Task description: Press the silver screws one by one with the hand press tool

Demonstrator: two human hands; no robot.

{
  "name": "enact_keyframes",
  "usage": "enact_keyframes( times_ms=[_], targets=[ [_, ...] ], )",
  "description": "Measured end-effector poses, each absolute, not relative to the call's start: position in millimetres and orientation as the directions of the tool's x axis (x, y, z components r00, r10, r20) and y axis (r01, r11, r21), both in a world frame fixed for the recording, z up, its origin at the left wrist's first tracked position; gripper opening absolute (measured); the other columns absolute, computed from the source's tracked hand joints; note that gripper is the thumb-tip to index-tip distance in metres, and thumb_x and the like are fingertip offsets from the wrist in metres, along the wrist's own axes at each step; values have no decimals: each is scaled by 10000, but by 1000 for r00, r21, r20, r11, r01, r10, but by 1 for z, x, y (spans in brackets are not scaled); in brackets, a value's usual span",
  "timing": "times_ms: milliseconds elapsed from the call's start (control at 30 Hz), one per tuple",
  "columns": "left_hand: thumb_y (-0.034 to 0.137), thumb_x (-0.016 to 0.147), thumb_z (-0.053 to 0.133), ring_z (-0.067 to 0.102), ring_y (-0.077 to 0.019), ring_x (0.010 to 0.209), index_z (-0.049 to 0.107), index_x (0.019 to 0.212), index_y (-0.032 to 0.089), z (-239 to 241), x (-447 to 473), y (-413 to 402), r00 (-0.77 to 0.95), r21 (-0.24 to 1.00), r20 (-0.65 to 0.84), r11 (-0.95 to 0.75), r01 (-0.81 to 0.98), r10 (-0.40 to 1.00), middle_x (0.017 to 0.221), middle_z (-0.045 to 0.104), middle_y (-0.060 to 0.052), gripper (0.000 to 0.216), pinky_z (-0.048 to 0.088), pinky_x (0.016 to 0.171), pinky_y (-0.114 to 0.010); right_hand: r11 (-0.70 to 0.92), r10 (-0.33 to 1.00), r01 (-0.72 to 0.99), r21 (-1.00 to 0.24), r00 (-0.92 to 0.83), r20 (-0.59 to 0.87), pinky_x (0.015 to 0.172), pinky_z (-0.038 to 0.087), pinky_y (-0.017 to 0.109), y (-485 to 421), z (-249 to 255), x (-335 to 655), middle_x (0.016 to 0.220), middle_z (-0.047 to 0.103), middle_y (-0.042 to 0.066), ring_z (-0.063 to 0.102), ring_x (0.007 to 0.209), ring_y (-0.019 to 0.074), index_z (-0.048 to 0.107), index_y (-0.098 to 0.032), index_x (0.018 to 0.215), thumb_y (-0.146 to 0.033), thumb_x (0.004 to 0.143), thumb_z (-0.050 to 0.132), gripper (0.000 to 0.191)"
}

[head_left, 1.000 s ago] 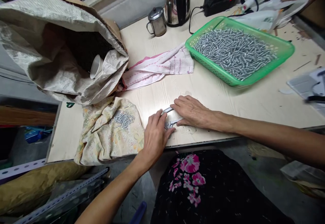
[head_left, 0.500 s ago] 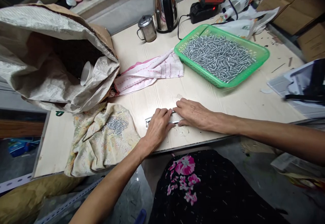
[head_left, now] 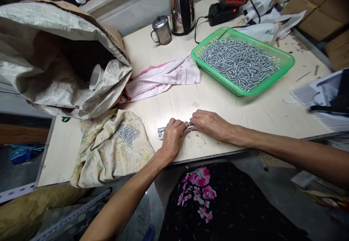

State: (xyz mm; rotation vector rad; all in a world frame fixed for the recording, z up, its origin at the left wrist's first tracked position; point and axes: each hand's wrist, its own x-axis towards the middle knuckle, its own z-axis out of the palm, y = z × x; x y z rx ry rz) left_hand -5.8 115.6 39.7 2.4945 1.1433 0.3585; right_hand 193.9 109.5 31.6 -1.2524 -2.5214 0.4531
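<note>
Head view: both hands are on a metal strip (head_left: pixel 160 134) lying on the surface (head_left: pixel 174 97), the left hand's (head_left: pixel 172 139) grip clamped over it, the right hand's (head_left: pixel 209 123) fingertips pinching its far end. Work seems midway: strip handled, nothing visibly finished, pins (head_left: pixel 240 60) loose in the basket (head_left: pixel 287 59) and on cloth (head_left: pixel 109 164).

And there's a lane, right hand (head_left: pixel 209 123) to green basket (head_left: pixel 219 78) (pink-striped towel (head_left: pixel 169 75) on its left), sack (head_left: pixel 114 75) blocking beyond!
</note>
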Motion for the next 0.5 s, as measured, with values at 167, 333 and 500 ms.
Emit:
enact_keyframes(
  times_ms=[167, 333, 500],
  targets=[
    [241, 930, 570, 426, -316, 1345, 539, 1292, 102, 37, -4, 88, 600, 304, 133, -609, 733, 789, 1419, 515, -179, 390, 422, 1080, -503, 625, 755, 647, -436, -643, 129, 827, 429, 382, 128, 36, 214, 1035, 602, 129, 508, 962, 251, 606, -128, 1176, -504, 877, 620, 480],
    [326, 950, 536, 284, -323, 1460, 429, 1415, 150, 27, 4, 53, 643, 350, 129, -641, 683, 755, 1490, 457, -165, 508, 344, 1147, -554, 625, 770, 694, -358, -624, 134, 819, 391, 366, 151, 35, 215, 943, 628, 116, 511, 909, 235, 677, -144, 1027, -337, 970, 479, 282],
    [399, 961, 506, 376, -297, 1419, 458, 1388, 147, 24, 8, 46, 611, 446, 137, -599, 665, 780, 1439, 521, -152, 498, 305, 1173, -547, 592, 804, 770, -240, -584, 110, 766, 337, 342, 185, 47, 196, 890, 646, 101, 498, 880, 225, 680, -146, 854, -248, 932, 539, 191]
  ],
)
